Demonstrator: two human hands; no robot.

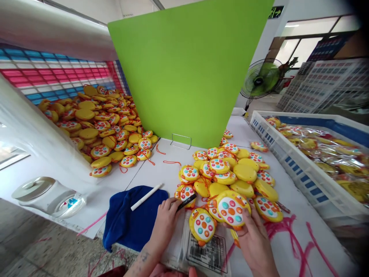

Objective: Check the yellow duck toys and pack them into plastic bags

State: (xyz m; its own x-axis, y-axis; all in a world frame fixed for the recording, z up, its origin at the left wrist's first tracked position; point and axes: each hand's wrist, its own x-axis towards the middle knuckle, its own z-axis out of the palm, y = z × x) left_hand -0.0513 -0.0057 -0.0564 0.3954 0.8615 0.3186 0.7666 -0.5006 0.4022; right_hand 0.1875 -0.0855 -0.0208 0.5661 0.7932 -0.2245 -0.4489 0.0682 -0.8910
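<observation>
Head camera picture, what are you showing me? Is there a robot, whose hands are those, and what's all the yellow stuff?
No robot here, just a person with two bare hands. There is only one picture. Its camera sits on the person's head, looking forward and down, so you see roughly what they see.

The left hand holds a black pen. The right hand holds a yellow toy with coloured dots.

More toys are piled on the white table, with a big heap further left. A white pen lies on a blue cloth. Behind stands a green board. On the right, a crate holds toys in shiny clear wrapping.
</observation>
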